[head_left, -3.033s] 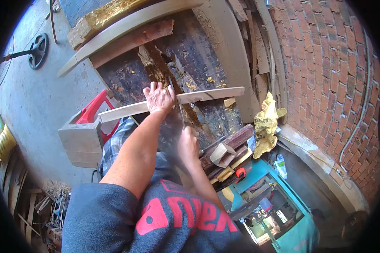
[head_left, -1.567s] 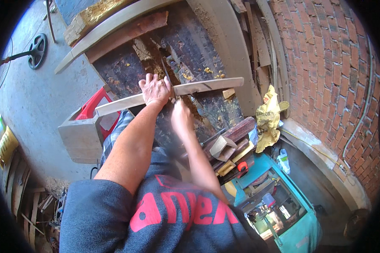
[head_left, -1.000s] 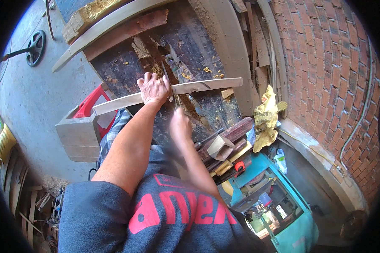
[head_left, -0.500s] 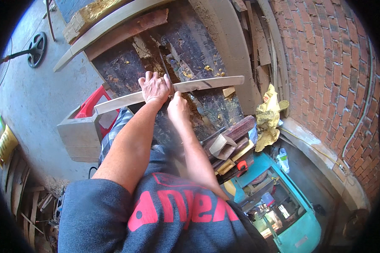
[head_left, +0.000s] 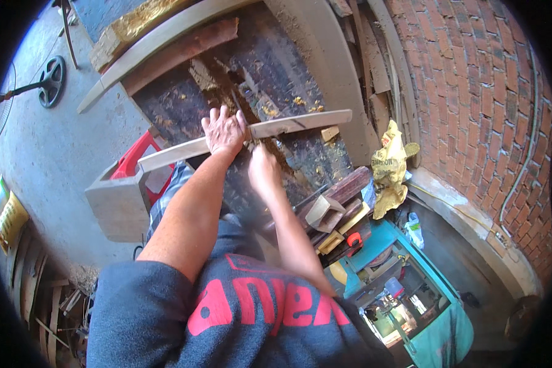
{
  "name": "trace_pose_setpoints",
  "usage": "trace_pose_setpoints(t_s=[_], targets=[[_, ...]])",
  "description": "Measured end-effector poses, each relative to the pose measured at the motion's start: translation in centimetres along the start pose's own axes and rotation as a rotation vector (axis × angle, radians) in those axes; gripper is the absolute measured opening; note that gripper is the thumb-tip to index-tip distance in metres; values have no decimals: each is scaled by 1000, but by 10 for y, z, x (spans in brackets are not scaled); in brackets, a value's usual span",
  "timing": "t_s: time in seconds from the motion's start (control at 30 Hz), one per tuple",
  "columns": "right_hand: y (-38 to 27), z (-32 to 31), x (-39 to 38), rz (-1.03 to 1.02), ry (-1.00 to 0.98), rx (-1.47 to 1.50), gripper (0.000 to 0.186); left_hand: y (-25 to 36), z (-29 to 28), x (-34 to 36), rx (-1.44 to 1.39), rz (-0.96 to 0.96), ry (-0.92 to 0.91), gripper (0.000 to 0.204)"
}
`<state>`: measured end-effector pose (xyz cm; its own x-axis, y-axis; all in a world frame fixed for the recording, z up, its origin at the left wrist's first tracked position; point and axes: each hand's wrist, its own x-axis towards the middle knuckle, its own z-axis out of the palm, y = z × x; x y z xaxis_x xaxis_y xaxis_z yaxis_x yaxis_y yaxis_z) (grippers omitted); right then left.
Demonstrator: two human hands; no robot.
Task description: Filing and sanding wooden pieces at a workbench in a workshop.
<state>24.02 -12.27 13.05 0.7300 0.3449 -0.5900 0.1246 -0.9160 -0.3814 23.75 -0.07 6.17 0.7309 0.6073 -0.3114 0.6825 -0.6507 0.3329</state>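
A long, slightly curved pale wooden strip (head_left: 310, 122) lies across the dark, stained workbench (head_left: 276, 73). My left hand (head_left: 225, 132) presses down on the strip near its middle, fingers bent over the far edge and thumb alongside. Just right of it, on the near side of the strip, my right hand (head_left: 265, 168) is closed around a thin-bladed hand tool, mostly hidden by the hand. A dark mark crosses the strip beside my left thumb.
Curved boards (head_left: 165, 40) lie at the bench's far left. A red plastic stool (head_left: 132, 156) stands left. Wooden blocks and an orange-red tape measure (head_left: 354, 240) sit near right, above a teal machine (head_left: 438, 331). A yellow sack (head_left: 389, 165) hangs by the brick wall (head_left: 472, 92).
My right hand has drawn back toward me, and the thin blade that stuck out beyond the strip no longer shows there. My left hand and the strip stay nearly in place.
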Motion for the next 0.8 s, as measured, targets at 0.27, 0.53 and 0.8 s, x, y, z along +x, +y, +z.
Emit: trace_pose_setpoints(t_s=[0.27,0.53,0.8], targets=[[-11,-5,6,121,-82,-52,24,3,0,3,27,-24,-10,41],[17,23,33,202,-165,-46,31,3,-4,7,44,-13,2,40],[-29,-38,-12,139,-161,-93,28,0,-2,7,-5,-16,9,42]])
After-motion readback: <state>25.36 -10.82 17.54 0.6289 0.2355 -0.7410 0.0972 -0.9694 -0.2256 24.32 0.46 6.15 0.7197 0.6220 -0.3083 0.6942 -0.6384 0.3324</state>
